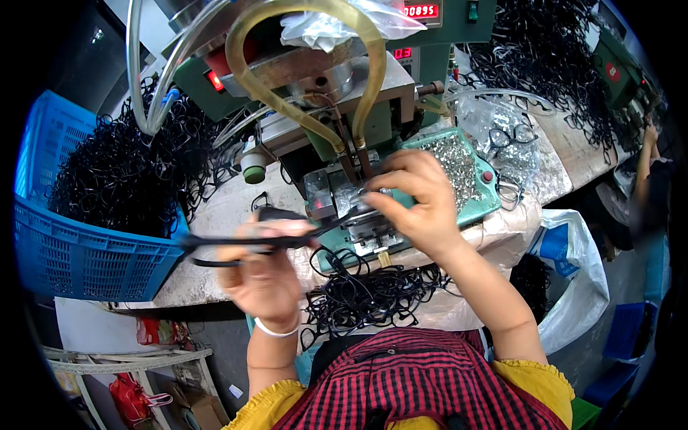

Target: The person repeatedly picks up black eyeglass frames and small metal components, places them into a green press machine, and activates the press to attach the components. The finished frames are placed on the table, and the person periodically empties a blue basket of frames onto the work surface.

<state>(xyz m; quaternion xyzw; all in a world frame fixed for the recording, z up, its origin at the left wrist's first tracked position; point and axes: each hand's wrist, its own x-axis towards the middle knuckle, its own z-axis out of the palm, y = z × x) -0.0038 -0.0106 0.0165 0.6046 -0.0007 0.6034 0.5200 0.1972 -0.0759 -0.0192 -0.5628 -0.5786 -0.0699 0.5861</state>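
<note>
I see the left hand [259,279] grasping 1 black eyeglass frame [292,241], blurred, in front of the green machine [444,49]. The right hand [424,201] is near the metal fixture [374,233]; whether it grasps something, I cannot tell.

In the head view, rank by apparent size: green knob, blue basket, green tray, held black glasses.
1. Blue basket
2. Green tray
3. Green knob
Unranked: black glasses, blurred, probably nearer the camera.

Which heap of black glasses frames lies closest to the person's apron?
The lower-centre heap, between the apron and the machine; the big heap in the blue basket is off to the left, another heap at the upper right.
</note>
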